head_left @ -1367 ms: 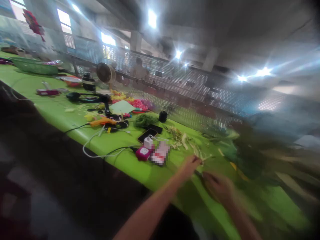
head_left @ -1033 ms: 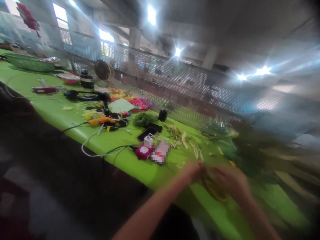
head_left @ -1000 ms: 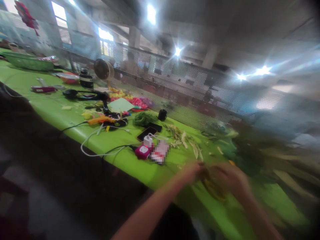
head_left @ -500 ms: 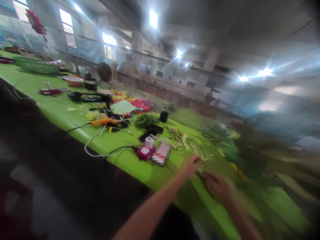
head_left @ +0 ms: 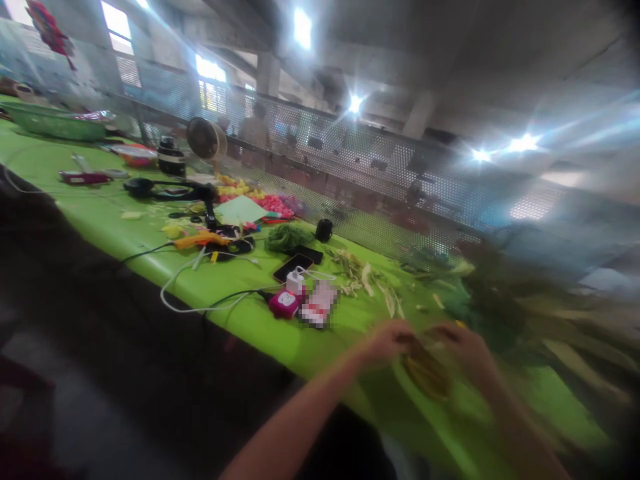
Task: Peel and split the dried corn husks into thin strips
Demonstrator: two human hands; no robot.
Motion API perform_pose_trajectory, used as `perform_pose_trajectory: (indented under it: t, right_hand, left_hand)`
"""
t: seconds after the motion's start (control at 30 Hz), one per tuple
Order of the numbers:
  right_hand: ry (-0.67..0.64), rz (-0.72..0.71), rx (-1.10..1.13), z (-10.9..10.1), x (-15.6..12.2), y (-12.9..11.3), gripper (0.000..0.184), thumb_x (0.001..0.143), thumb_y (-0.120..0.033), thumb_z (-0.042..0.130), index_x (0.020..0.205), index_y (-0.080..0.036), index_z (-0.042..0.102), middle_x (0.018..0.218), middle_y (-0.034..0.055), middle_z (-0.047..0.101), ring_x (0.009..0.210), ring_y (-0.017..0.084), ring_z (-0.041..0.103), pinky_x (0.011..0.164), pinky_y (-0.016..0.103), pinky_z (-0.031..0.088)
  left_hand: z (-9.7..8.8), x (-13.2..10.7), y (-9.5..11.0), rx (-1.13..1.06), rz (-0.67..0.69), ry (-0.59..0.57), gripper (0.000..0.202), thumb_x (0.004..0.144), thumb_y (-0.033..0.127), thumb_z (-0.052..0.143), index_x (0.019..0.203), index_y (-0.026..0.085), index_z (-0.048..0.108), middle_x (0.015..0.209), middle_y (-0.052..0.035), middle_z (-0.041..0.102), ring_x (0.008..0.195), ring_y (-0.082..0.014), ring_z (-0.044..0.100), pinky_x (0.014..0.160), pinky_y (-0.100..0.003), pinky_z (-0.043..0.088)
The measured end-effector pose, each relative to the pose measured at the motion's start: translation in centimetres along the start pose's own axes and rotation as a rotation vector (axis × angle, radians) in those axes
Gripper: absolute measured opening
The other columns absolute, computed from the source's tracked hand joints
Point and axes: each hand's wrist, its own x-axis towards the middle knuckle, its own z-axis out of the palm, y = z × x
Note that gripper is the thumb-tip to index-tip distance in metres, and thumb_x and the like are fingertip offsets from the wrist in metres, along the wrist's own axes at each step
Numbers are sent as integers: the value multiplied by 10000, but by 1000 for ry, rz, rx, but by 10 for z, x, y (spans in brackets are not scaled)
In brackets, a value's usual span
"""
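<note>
My left hand (head_left: pixel 387 340) and my right hand (head_left: pixel 463 350) are close together above the near edge of the bright green table (head_left: pixel 260 320). Between them is a blurred yellow-brown leafy piece (head_left: pixel 425 370), and both hands are closed on it. Pale dried leaf strips (head_left: pixel 367 280) lie on the table just beyond my left hand. A big dark green bundle of leaves (head_left: pixel 505 293) lies to the right, smeared by motion.
A pink charger (head_left: pixel 284 303) with white cable, a phone (head_left: pixel 294 265), an orange glue gun (head_left: pixel 197 240), green yarn (head_left: pixel 290 237), coloured petals (head_left: pixel 260 200), a small fan (head_left: pixel 204 140) and a green basin (head_left: pixel 55 123) crowd the table. A perforated metal screen (head_left: pixel 350 180) runs behind.
My hands went from apart, near the leaf strips, to joined lower down around the yellow-brown piece. The view shifted slightly left.
</note>
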Motion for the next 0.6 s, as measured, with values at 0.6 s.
perform_pose_trajectory:
  t: [0.6]
  right_hand:
    - [-26,200,134,29,-27,-15,266,695,-410,688,928,-325,783,912,47,795,725,301,728,614,379,536]
  left_hand:
    - [-9,8,-12,-315,-243,440,177,753,290,619,820,142,691,756,-21,652,764,-170,554,764,-290,425]
